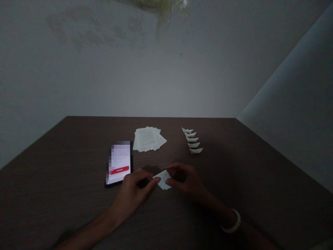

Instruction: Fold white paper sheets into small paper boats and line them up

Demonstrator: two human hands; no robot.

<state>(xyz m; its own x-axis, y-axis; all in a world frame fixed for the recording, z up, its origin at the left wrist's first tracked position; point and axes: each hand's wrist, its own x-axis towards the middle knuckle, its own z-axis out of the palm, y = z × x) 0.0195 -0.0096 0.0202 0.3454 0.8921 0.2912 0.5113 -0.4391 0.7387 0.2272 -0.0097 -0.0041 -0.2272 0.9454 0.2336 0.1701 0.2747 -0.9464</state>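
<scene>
Between my two hands is a small folded piece of paper [163,180], white with lines of print, held just above the dark table. My left hand [136,184] pinches its left edge between thumb and fingers. On the other side, my right hand [184,178] grips the upper right part, thumb in front and fingers behind. The paper's lower edge shows uneven points. Beyond my right hand stand several folded paper boats [193,140] in a row running away from me.
A stack of loose printed sheets [148,139] lies toward the back of the brown table [85,139]. Left of my left hand is a tablet or phone [119,163] with a lit screen and a red bar. A grey wall [156,76] rises behind the table.
</scene>
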